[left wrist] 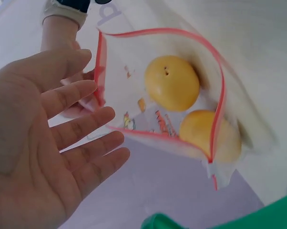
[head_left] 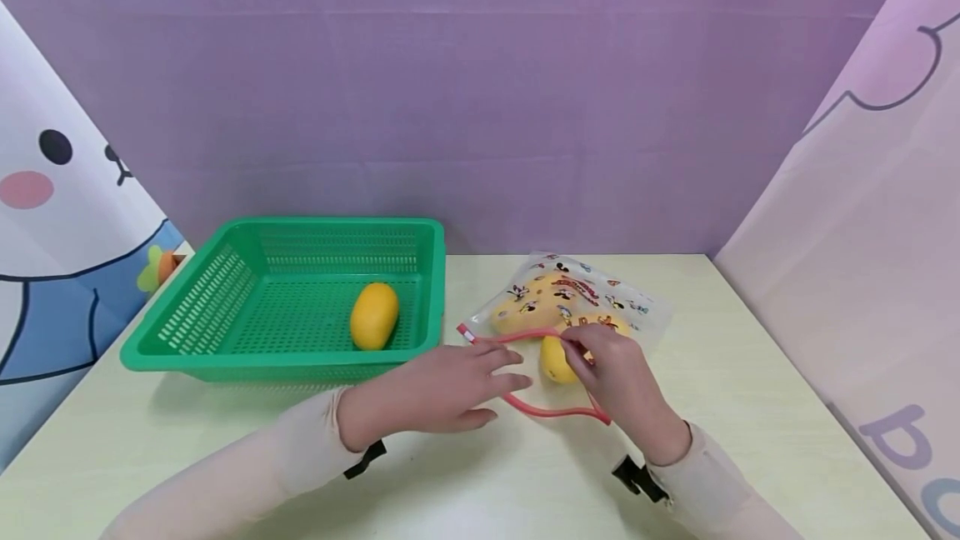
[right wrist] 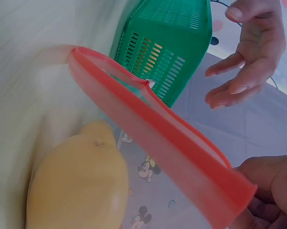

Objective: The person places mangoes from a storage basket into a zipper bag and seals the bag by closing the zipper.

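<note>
A clear zip bag with cartoon prints and a red zip edge lies on the table, its mouth gaping toward me. Several yellow mangoes are in it; one mango sits just inside the mouth, and the left wrist view shows another mango beside it. My right hand pinches the red edge at the bag's right side. Fingers spread and straight, my left hand hovers at the left of the mouth, holding nothing. Another yellow mango lies in the green basket.
The basket stands left of the bag on the pale table, near my left forearm. Behind the table hangs a purple cloth. Printed cartoon panels close off both sides. A small orange and green thing shows behind the basket.
</note>
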Available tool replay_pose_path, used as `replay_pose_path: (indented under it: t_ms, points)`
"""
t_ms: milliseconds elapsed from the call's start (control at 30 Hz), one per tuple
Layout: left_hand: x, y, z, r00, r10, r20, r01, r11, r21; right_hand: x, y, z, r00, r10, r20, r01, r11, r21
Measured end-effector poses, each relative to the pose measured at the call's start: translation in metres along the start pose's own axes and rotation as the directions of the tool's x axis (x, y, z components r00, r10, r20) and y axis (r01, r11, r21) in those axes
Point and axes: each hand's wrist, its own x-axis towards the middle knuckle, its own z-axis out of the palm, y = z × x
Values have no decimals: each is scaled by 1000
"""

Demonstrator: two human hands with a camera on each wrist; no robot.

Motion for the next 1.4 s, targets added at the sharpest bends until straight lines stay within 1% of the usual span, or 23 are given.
replay_pose_path:
  t_ms: [133, 267, 400, 467, 567, 700, 833, 967, 1067, 1133, 1300, 1400]
  points:
    - [-6, -3, -6, 999, -20, -36, 20, 1000, 0, 0, 0, 0, 1000, 7, 2, -7, 1000, 0]
    - [-12, -7, -11, 994, -19, -110, 21, 1000, 13, 0, 1, 0, 1000, 0, -5, 0, 1000, -1]
    - [-17, -12, -16, 981, -32, -193, 33, 999, 2, 0, 1, 0, 1000, -8, -14, 8, 1000, -1]
    - [-18, -14, -18, 972, -48, -230, 50, 999, 3, 0, 1, 0, 1000, -6, -15, 6, 1000, 2]
    - [-21, -17, -21, 958, -89, -274, 94, 996, 5, 0, 1, 0, 1000, 6, -5, -6, 1000, 5]
    - [-24, -20, -23, 940, -168, -297, 173, 985, -11, 0, 0, -1, 1000, 16, 6, -16, 1000, 7]
    - [-27, -25, -24, 915, -239, -324, 243, 970, -29, 0, 0, -1, 1000, 10, 2, -10, 1000, 4]
    - [-31, -31, -25, 886, -287, -363, 293, 955, -40, 0, 0, 0, 1000, 7, 0, -7, 1000, 3]
    - [-35, -34, -27, 867, -314, -386, 317, 947, -59, 0, 1, 1, 1000, 3, 1, -3, 1000, 4]
    - [-37, -37, -29, 860, -330, -389, 330, 942, -69, 0, 1, 0, 1000, 2, 1, -2, 1000, 3]
    - [-43, -42, -37, 853, -368, -370, 361, 928, -90, 0, 1, 0, 1000, -1, -1, 1, 1000, 3]
    - [-47, -45, -42, 846, -376, -377, 368, 925, -95, 0, 1, 0, 1000, -2, -4, 2, 1000, 7]
